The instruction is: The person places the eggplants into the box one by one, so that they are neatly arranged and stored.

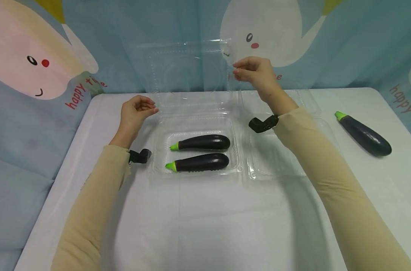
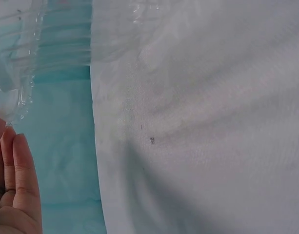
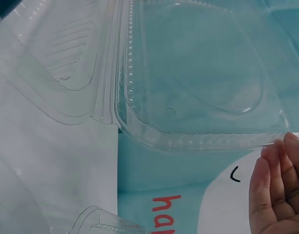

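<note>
A clear plastic clamshell box lies on the table with its lid raised behind the base. Two dark eggplants with green stems, one farther back and one nearer, lie side by side in the base. My right hand pinches the lid's right edge between thumb and fingers, high up. Lower, at the lid's left edge, my left hand has thumb and fingertips together on the plastic; only part of this hand shows in the left wrist view.
Right of the box, a second clear clamshell box stands partly behind my right forearm. A third eggplant lies on the white tabletop at the far right. A blue printed curtain hangs behind the table.
</note>
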`<state>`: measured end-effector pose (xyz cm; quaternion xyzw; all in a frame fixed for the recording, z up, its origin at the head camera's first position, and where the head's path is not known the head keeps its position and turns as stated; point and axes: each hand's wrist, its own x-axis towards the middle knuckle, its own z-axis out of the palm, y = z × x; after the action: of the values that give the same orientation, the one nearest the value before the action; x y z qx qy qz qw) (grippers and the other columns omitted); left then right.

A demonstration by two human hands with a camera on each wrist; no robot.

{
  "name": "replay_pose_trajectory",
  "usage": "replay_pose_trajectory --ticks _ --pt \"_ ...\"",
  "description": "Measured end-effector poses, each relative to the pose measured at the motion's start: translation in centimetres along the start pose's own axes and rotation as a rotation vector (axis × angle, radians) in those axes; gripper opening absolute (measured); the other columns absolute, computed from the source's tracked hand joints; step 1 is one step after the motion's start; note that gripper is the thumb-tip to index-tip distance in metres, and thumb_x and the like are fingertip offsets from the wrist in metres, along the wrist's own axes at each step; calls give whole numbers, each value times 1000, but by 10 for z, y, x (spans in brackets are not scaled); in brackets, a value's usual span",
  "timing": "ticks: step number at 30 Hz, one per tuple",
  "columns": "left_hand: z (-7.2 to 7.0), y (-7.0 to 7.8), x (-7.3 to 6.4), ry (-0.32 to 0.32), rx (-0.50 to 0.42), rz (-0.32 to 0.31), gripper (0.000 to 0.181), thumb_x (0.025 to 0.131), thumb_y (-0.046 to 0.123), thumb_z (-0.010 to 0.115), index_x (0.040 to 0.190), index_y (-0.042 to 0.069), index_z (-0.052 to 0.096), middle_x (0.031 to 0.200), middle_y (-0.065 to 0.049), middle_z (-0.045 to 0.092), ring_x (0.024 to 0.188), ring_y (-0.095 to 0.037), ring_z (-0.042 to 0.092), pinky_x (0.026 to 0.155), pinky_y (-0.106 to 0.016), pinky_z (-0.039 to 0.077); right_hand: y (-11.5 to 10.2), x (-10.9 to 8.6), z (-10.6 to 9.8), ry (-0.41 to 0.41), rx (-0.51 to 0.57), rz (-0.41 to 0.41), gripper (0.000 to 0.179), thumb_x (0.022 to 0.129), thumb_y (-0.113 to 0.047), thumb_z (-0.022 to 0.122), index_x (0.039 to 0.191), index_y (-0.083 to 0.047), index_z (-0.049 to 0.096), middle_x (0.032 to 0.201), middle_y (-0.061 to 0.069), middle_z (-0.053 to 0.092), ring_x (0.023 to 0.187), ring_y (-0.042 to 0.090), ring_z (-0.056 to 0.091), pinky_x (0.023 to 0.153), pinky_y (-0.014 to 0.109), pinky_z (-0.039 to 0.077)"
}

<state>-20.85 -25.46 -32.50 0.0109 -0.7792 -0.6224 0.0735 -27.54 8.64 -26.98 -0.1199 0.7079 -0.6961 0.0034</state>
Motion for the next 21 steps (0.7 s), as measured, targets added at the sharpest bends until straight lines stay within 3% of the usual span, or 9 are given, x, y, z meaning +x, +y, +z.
replay_pose_trajectory --ticks 12,15,21 --pt "-2 2 2 -9 67 -2 20 84 -3 68 102 -6 60 83 4 60 76 -6 59 71 -13 50 2 -3 -1 -13 -5 -56 4 86 5 65 90 3 67 85 9 65 77 17 62 78 25 52" --pt "-3 6 3 -12 49 5 22 86 -1 65 107 -8 60 85 3 60 79 -6 60 74 -14 50 3 -3 -2 -13 -16 -68 4 85 4 66 89 3 67 85 9 64 77 17 62 78 25 53" --pt "-8 17 5 38 -28 21 18 87 1 66 105 0 65 89 0 62 83 -8 60 77 -16 50 4 -6 -5 -34 -1 -105 4 84 4 67 88 3 67 84 8 64 77 17 62 79 25 53"
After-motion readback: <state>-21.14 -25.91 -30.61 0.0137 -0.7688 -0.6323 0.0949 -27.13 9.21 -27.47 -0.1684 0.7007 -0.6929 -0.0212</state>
